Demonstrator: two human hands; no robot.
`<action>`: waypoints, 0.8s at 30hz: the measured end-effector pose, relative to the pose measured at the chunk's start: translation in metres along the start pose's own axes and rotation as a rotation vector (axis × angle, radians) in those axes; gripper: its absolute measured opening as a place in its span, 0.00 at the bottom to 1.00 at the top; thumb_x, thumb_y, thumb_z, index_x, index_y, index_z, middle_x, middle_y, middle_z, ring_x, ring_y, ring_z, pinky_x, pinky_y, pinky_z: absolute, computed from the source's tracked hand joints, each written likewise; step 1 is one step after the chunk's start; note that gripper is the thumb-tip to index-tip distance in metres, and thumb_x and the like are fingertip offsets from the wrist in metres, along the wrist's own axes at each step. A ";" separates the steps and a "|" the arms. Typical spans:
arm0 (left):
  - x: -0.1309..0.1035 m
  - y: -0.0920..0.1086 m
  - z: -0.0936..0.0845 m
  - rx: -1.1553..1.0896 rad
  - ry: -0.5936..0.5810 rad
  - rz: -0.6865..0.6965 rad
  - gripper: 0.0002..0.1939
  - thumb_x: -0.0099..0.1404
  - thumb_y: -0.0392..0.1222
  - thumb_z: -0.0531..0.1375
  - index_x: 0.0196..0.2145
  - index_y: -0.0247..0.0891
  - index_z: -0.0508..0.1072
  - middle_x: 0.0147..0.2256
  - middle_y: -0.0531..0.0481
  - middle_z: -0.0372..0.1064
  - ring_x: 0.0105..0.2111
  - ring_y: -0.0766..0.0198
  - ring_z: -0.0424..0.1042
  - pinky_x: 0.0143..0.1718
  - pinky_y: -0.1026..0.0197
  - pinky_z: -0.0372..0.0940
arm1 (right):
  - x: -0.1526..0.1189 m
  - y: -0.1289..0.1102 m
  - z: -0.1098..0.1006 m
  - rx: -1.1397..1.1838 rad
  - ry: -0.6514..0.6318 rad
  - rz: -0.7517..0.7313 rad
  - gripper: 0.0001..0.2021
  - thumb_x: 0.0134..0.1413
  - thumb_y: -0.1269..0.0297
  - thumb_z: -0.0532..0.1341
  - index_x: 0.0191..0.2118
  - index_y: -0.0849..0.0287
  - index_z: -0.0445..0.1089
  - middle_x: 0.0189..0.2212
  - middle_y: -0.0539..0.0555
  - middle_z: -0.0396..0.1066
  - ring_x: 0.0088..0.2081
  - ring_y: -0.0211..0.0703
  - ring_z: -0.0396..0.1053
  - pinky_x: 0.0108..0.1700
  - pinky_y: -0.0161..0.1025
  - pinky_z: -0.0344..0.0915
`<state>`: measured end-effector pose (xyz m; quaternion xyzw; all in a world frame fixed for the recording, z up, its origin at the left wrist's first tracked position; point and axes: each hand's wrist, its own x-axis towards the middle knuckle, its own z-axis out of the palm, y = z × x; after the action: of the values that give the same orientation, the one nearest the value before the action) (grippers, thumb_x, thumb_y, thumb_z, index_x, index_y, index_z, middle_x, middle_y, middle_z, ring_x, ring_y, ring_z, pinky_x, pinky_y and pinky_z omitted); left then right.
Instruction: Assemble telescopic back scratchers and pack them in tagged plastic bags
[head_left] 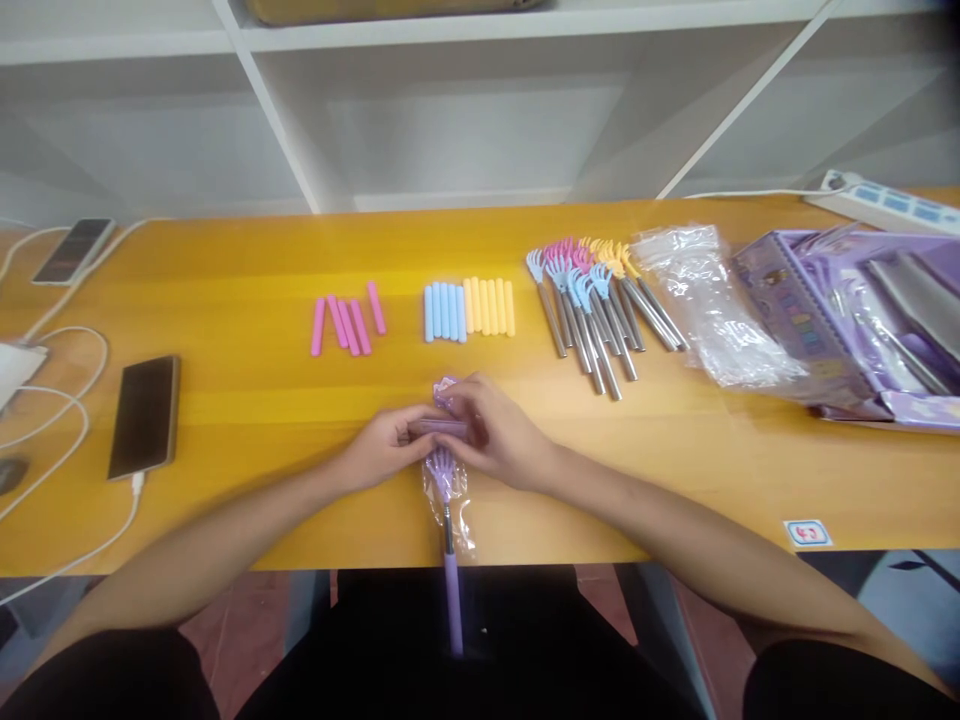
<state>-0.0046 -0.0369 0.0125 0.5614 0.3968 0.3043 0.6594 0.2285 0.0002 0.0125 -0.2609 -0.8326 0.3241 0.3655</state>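
Note:
Near the table's front edge, my left hand [386, 445] and my right hand [506, 435] meet, fingers closed on a narrow flat purplish piece [444, 427] whose kind I cannot make out. Above it, a small purple patterned part [444, 392] shows by my right fingers. Just below my hands lies a purple back scratcher [443, 475], its claw inside a clear plastic bag [465, 520]. Its purple handle sticks out past the table edge towards me. My fingers hide the upper end of the bag.
Loose pink tubes [345, 325], blue tubes [445, 312] and yellow tubes [490, 306] lie ahead. To the right are piled back scratchers [592, 310], clear bags [727, 310] and a purple box [802, 310]. Phones [145, 415] and white cables occupy the left; shelving [480, 130] stands behind.

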 end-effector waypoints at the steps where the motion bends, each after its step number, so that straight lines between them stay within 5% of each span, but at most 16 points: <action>1: 0.000 0.000 0.000 0.000 -0.013 0.008 0.20 0.75 0.50 0.65 0.59 0.36 0.77 0.55 0.38 0.80 0.52 0.54 0.81 0.55 0.55 0.72 | 0.001 -0.001 0.002 0.027 -0.006 0.018 0.20 0.69 0.62 0.66 0.61 0.53 0.62 0.40 0.52 0.66 0.34 0.40 0.66 0.37 0.41 0.69; 6: 0.001 -0.003 0.001 -0.024 0.003 0.016 0.20 0.75 0.51 0.64 0.58 0.38 0.76 0.52 0.40 0.80 0.49 0.56 0.81 0.51 0.58 0.72 | 0.004 -0.004 0.001 0.110 -0.026 0.089 0.13 0.70 0.63 0.66 0.55 0.54 0.67 0.38 0.51 0.68 0.32 0.38 0.64 0.37 0.40 0.67; 12: -0.001 -0.007 0.001 -0.054 0.046 -0.047 0.24 0.74 0.52 0.66 0.62 0.40 0.70 0.36 0.49 0.79 0.31 0.65 0.75 0.35 0.65 0.64 | 0.003 -0.004 0.001 0.227 -0.075 0.179 0.15 0.71 0.60 0.65 0.58 0.53 0.67 0.46 0.56 0.75 0.40 0.43 0.72 0.43 0.43 0.73; 17: -0.003 -0.005 0.003 -0.109 0.055 -0.042 0.37 0.71 0.50 0.69 0.71 0.43 0.62 0.34 0.50 0.78 0.29 0.64 0.74 0.33 0.63 0.63 | 0.000 -0.003 0.002 0.218 -0.121 0.203 0.14 0.71 0.59 0.64 0.58 0.52 0.68 0.45 0.56 0.76 0.44 0.46 0.76 0.43 0.45 0.76; 24: -0.003 -0.008 0.001 -0.098 0.061 -0.047 0.37 0.70 0.49 0.69 0.72 0.42 0.62 0.32 0.51 0.76 0.29 0.65 0.73 0.32 0.64 0.64 | 0.001 -0.007 -0.001 0.171 -0.152 0.191 0.17 0.70 0.65 0.63 0.61 0.53 0.69 0.44 0.56 0.77 0.44 0.46 0.76 0.47 0.46 0.78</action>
<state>-0.0058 -0.0417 0.0051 0.5096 0.4145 0.3249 0.6804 0.2270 -0.0033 0.0180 -0.2817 -0.7986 0.4459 0.2899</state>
